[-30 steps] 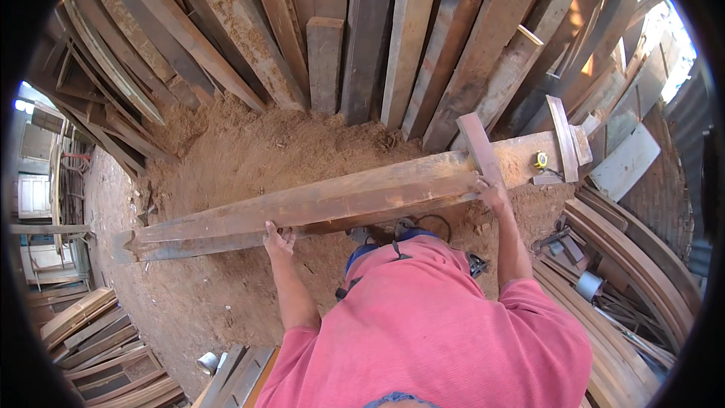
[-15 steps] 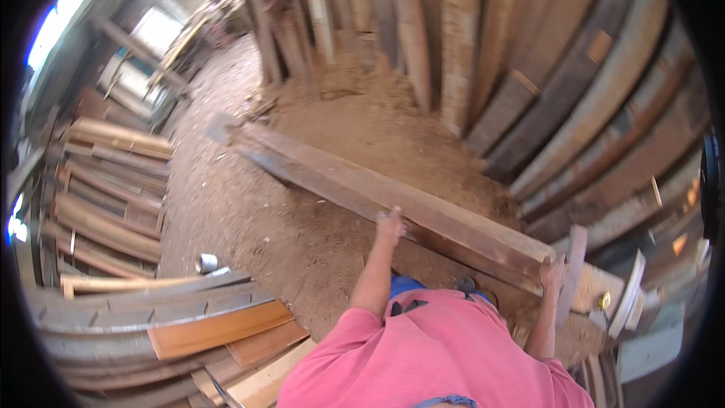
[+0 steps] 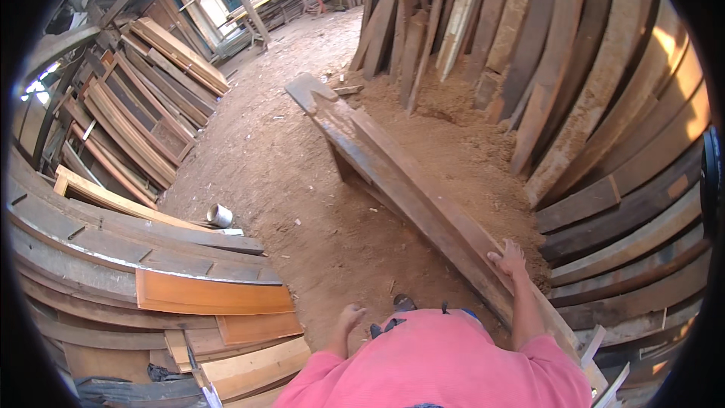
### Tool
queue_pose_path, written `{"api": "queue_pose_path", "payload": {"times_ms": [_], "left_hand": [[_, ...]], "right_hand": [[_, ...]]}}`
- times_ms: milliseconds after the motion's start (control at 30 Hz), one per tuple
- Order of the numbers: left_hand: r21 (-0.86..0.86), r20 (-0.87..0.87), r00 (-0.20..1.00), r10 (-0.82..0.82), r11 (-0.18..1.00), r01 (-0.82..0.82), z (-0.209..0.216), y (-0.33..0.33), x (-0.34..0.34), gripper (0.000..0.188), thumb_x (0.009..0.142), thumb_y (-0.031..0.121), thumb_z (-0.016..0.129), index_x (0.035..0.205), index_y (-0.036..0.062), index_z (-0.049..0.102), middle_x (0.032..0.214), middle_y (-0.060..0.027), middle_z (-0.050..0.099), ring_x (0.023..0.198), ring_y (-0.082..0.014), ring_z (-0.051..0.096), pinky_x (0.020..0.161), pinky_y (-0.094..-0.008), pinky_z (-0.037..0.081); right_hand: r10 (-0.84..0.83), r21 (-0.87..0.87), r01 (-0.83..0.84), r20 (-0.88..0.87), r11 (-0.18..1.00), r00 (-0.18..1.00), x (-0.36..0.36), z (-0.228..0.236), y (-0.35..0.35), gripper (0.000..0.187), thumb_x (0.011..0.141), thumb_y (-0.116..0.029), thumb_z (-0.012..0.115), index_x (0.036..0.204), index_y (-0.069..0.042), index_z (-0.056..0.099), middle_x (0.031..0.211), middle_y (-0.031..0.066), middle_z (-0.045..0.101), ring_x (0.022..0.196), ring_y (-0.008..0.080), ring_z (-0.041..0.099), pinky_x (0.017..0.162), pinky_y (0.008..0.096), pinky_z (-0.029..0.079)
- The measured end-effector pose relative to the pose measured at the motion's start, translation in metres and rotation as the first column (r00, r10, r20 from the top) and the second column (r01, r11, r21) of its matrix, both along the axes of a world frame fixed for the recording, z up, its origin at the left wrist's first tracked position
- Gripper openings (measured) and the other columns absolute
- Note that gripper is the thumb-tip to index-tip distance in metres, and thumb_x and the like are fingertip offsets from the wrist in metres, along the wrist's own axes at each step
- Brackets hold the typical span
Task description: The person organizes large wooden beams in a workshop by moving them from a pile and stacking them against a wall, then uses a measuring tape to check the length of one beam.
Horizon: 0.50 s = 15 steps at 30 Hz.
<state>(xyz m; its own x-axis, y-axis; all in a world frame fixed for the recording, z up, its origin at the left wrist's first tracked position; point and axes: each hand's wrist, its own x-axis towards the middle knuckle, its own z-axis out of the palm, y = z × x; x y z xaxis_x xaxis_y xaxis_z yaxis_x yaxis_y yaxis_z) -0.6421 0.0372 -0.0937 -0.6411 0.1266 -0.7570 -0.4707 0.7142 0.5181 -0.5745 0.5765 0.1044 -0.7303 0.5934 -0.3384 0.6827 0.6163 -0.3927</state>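
Observation:
A long wooden beam [image 3: 411,170] lies lengthwise on a low, narrow wooden bench [image 3: 311,98], which slants from the far middle to the near right. My right hand [image 3: 511,258] rests on top of the beam toward its near end, with thumb and fingers apart. Nothing is gripped in it. Close to my body on the left, my left hand [image 3: 350,319] hangs free of the beam, its fingers loosely apart and holding nothing. Small pale wood pieces [image 3: 593,346] stick up by the near end of the bench, partly cut off by the picture's dark rim.
Tall rough planks [image 3: 563,53] lean along the right side. Stacked boards [image 3: 143,109] and frames stand at the left. An orange-brown board [image 3: 215,292] lies on the near-left pile, by a metal can [image 3: 220,215]. Sawdust covers the dirt floor [image 3: 302,181].
My left hand has come off the beam and drawn back toward my body. My right hand now sits on the beam's top, away from the upright wood strip. The view has turned.

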Motion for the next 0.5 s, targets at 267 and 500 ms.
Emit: {"api": "queue_pose_path", "payload": {"times_ms": [267,500], "left_hand": [[-0.204,-0.155,0.841,0.518,0.816,-0.541,-0.016,-0.189,-0.036,0.018,0.09,0.024,0.065,0.075,0.0156,0.059,0.058,-0.0002,0.048,0.047,-0.017,0.049,0.039,-0.034,0.034],[0.455,0.613,0.637,0.467,0.451,-0.768,-0.023,-0.031,-0.148,0.017,0.092,0.026,0.061,0.083,0.0118,0.06,0.06,0.0015,0.051,0.045,-0.017,0.05,0.039,-0.0289,0.038]], "right_hand": [[0.087,-0.365,-0.123,-0.114,0.923,0.99,-0.098,-0.005,-0.028,0.073,0.076,-0.04,0.077,0.135,-0.005,0.054,0.129,0.0237,0.06,0.122,0.0352,0.057,0.105,0.0414,0.042],[0.189,-0.484,-0.162,0.007,0.86,0.982,-0.12,0.011,-0.018,0.072,0.077,-0.04,0.076,0.136,-0.005,0.055,0.127,0.0194,0.064,0.12,0.0299,0.059,0.104,0.0381,0.042]]}}
